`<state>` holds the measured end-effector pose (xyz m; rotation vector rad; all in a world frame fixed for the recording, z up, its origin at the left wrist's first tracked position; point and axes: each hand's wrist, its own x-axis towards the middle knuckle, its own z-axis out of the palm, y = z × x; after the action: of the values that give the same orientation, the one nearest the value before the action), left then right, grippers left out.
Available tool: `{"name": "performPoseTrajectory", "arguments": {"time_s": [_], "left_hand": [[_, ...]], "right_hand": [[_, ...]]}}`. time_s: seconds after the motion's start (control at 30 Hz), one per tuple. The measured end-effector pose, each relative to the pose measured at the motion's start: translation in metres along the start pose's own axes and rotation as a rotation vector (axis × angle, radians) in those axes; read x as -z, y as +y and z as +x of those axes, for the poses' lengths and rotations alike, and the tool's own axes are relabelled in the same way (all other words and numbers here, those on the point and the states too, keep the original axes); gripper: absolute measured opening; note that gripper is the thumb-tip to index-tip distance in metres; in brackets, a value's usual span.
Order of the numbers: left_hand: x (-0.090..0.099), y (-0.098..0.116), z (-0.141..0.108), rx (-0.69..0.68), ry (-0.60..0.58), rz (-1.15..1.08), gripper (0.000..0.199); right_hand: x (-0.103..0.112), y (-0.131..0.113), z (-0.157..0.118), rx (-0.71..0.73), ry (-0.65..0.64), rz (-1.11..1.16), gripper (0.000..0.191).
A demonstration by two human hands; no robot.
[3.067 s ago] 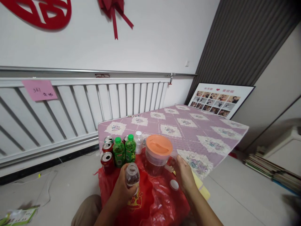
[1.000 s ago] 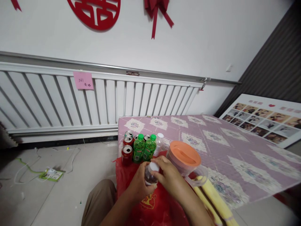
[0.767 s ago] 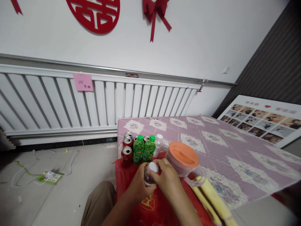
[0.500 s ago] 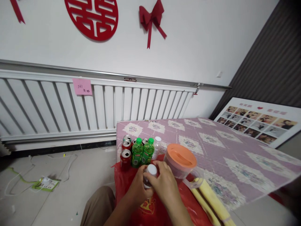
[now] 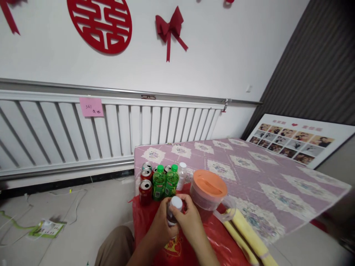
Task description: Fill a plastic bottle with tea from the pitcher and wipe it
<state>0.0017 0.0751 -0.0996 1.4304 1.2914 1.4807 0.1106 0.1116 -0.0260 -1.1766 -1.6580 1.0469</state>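
Note:
Between my hands, above a red plastic sheet (image 5: pixel 208 236), stands a small clear bottle with a white cap (image 5: pixel 176 202). My left hand (image 5: pixel 161 218) is wrapped round the bottle's body from the left. From the right, my right hand (image 5: pixel 189 215) closes on it with the thumb near the cap. Just beyond are two green bottles (image 5: pixel 159 183) with green caps and another clear bottle (image 5: pixel 181 175) with a white cap. Opened red cans (image 5: pixel 145 191) stand to their left. An orange-lidded clear pitcher (image 5: pixel 208 189) is right of my hands.
A folded yellow cloth (image 5: pixel 248 232) lies at the right on the red sheet. The purple patterned bed surface (image 5: pixel 249 173) stretches behind, up to a white radiator (image 5: pixel 116 129). Cables and a green-white packet (image 5: pixel 48 228) are on the floor at left.
The view has shifted a little, so the scene sits slightly further left and lower. My right-hand fingers have moved slightly about the bottle; both hands still hold it.

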Motion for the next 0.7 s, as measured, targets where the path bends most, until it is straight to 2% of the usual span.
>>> {"name": "performPoseTrajectory", "arguments": {"time_s": [0.1,0.17,0.3,0.43,0.6,0.7], "left_hand": [[0.001,0.002,0.0,-0.014,-0.014,-0.001,0.072],[0.001,0.003,0.0,-0.034,-0.014,0.012,0.071],[0.002,0.004,0.0,-0.03,-0.023,0.025,0.07],[0.002,0.002,-0.001,-0.01,-0.016,0.046,0.07],[0.003,-0.004,-0.001,-0.046,-0.023,0.059,0.069],[0.002,-0.007,0.0,-0.038,-0.024,0.044,0.07]], "right_hand": [[-0.008,-0.002,-0.002,-0.042,0.062,-0.032,0.034],[-0.011,-0.002,-0.005,-0.055,0.074,-0.005,0.043],[-0.008,0.003,-0.009,-0.067,-0.012,0.206,0.07],[-0.001,0.007,-0.011,-0.029,-0.108,0.218,0.056],[-0.006,0.008,-0.009,-0.025,0.019,0.125,0.031],[-0.011,0.01,-0.009,-0.047,0.094,0.118,0.032]]}}
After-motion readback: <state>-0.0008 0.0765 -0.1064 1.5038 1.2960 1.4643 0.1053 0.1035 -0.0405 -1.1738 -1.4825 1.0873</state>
